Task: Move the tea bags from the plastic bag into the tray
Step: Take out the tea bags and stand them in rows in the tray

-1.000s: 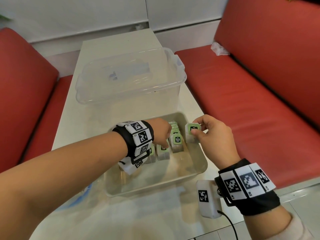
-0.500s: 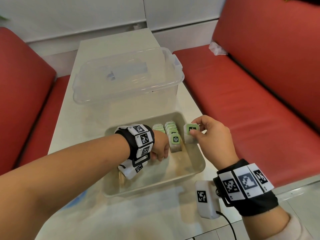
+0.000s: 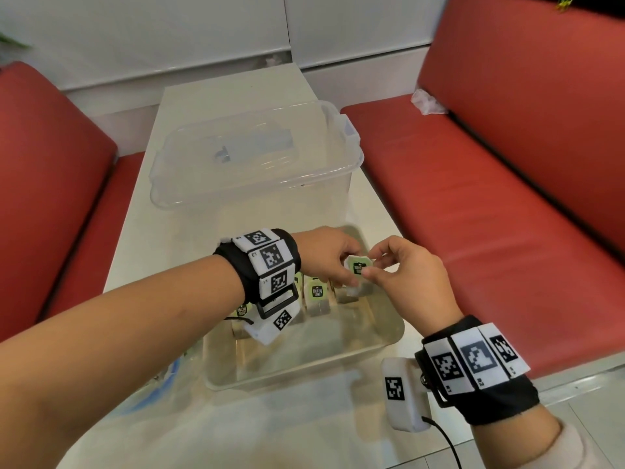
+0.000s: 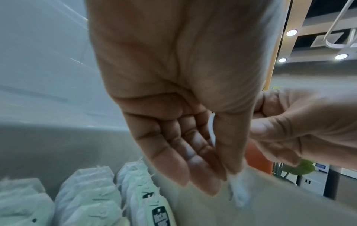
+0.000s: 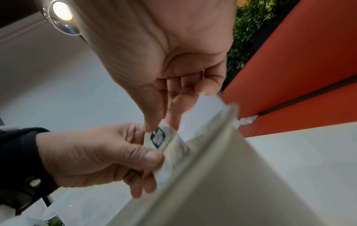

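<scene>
A tea bag (image 3: 359, 267) with a green label hangs over the far right part of the beige tray (image 3: 304, 375). Both hands pinch it: my left hand (image 3: 351, 268) from the left, my right hand (image 3: 369, 264) by the label's top and right edge. The right wrist view shows the label (image 5: 158, 139) between the right thumb and forefinger, with the left thumb (image 5: 152, 157) pressed on its lower part. Several tea bags (image 3: 316, 294) stand in rows in the tray (image 4: 77, 145) below my left wrist. The clear plastic bag (image 3: 162, 377) lies left of the tray, mostly hidden by my forearm.
A big clear storage box (image 3: 253, 154) stands right behind the tray on the narrow white table (image 3: 189, 106). Red bench seats (image 3: 473, 204) flank the table on both sides. A crumpled white scrap (image 3: 426, 102) lies on the right seat.
My left hand has left the rows in the tray and risen to the right to take hold of the tea bag. My right hand still pinches the tea bag.
</scene>
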